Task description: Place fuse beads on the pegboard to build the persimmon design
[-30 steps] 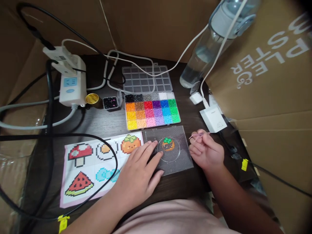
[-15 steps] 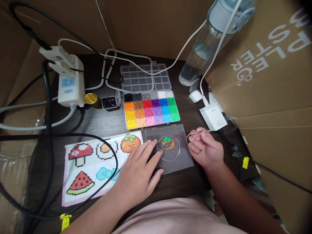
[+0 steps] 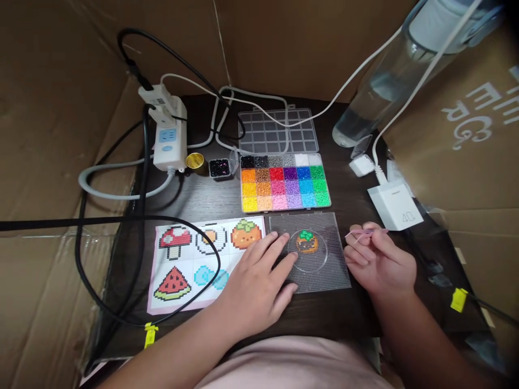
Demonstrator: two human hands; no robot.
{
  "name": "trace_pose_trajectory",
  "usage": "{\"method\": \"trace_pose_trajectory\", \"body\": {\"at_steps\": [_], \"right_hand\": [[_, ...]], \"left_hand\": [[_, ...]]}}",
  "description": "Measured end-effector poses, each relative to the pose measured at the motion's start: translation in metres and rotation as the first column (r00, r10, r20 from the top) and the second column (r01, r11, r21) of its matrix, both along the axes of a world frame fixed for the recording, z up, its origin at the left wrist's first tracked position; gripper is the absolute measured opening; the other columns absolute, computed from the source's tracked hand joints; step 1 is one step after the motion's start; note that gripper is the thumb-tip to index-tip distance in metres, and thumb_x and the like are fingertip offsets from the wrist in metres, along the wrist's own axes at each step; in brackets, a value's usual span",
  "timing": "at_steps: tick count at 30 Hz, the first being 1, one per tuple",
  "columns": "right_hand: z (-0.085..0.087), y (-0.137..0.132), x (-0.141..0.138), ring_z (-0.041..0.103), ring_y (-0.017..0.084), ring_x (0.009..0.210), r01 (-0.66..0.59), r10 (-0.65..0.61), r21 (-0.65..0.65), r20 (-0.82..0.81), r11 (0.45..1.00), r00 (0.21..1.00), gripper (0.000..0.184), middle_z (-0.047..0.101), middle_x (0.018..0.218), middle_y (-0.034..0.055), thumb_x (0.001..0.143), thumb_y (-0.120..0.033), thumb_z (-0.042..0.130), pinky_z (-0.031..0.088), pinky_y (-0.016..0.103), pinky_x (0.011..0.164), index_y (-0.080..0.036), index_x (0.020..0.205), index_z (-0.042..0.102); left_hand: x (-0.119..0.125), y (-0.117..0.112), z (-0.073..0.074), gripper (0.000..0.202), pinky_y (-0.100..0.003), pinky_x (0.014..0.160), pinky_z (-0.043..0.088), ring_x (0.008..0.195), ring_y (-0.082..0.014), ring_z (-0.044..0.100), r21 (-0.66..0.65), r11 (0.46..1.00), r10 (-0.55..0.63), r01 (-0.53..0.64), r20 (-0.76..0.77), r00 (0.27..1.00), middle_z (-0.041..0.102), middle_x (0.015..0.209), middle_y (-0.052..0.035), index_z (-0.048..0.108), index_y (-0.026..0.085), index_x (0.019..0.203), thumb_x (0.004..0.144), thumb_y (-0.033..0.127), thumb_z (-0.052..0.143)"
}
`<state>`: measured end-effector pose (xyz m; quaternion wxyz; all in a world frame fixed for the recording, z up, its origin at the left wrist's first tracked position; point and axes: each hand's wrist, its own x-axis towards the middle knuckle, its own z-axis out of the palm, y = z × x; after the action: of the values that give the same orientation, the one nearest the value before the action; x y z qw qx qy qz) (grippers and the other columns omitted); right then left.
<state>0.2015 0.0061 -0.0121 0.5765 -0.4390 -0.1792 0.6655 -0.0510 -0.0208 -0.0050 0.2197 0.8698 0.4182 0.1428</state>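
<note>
My left hand (image 3: 253, 289) lies flat with fingers spread on the left edge of a clear pegboard (image 3: 328, 270), steadying it. A small orange bead figure with a green top (image 3: 306, 241) sits on the board inside a clear round ring. My right hand (image 3: 381, 262) rests just right of the board, fingers pinched on thin pink tweezers (image 3: 365, 233). Behind the board stands an open bead box (image 3: 284, 181) filled with sorted coloured beads.
A pattern sheet (image 3: 190, 265) with mushroom, egg, orange and watermelon pictures lies at the left. A power strip (image 3: 166, 140), cables, a gold cap (image 3: 194, 160), a small black bead cup (image 3: 219, 168), a white charger (image 3: 395, 206) and a water bottle (image 3: 389, 81) stand behind. Cardboard walls surround the table.
The view has swung to the left, so everything sits further right in the picture. Both hands keep their places on and beside the pegboard.
</note>
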Motion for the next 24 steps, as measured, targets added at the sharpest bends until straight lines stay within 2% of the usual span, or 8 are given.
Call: {"method": "trace_pose_trajectory", "body": {"at_steps": [11,15,17,20,24], "right_hand": [[-0.002,-0.001,-0.002,0.037,0.005,0.043,0.011,-0.012,0.02,0.04,1.0,0.999,0.014,0.054,0.063,-0.0036,0.069,-0.028,0.083,0.033,0.019,0.036,-0.027,0.079,0.073],[0.001,0.007,-0.006,0.052,0.008,0.05,0.016,-0.041,0.152,0.159,0.988,0.986,0.013,0.067,0.079,0.0005,0.072,-0.028,0.083,0.046,0.025,0.044,-0.027,0.083,0.076],[0.008,0.019,-0.011,0.061,0.011,0.057,0.008,-0.085,0.258,0.285,0.966,0.955,0.01,0.07,0.088,0.0034,0.077,-0.028,0.08,0.053,0.03,0.052,-0.025,0.086,0.077],[0.024,0.045,-0.025,0.068,0.016,0.065,-0.063,-0.157,0.399,0.495,0.915,0.854,0.01,0.072,0.083,0.0045,0.084,-0.028,0.075,0.058,0.034,0.063,-0.023,0.091,0.077],[0.039,0.078,-0.058,0.071,0.017,0.067,-0.11,-0.273,0.492,0.639,0.863,0.719,0.013,0.076,0.083,0.0031,0.081,-0.026,0.076,0.062,0.035,0.067,-0.023,0.094,0.076]], "left_hand": [[0.0,0.0,-0.001,0.043,-0.053,0.114,0.035,0.14,-0.0341,0.036,0.003,1.0,0.004,-0.004,0.01,1.0,0.042,0.152,-0.0138,0.057,0.016,0.132,0.092,0.029,0.06],[-0.002,-0.002,-0.001,0.044,-0.053,0.112,0.039,0.139,-0.0347,0.038,0.014,1.0,0.024,-0.024,0.001,1.0,0.042,0.152,-0.0126,0.057,0.018,0.133,0.091,0.029,0.06],[-0.002,-0.003,-0.001,0.045,-0.054,0.111,0.04,0.139,-0.0347,0.038,0.018,0.999,0.028,-0.028,-0.009,1.0,0.043,0.152,-0.0118,0.056,0.019,0.134,0.091,0.029,0.06],[-0.003,-0.003,-0.001,0.044,-0.055,0.109,0.042,0.139,-0.0343,0.039,0.037,0.999,0.039,-0.039,-0.017,0.999,0.043,0.152,-0.0108,0.056,0.02,0.134,0.091,0.029,0.06],[-0.004,-0.003,-0.002,0.043,-0.054,0.108,0.044,0.138,-0.0336,0.041,0.061,0.997,0.054,-0.054,-0.004,0.999,0.044,0.151,-0.0102,0.057,0.022,0.132,0.091,0.031,0.062]]}}
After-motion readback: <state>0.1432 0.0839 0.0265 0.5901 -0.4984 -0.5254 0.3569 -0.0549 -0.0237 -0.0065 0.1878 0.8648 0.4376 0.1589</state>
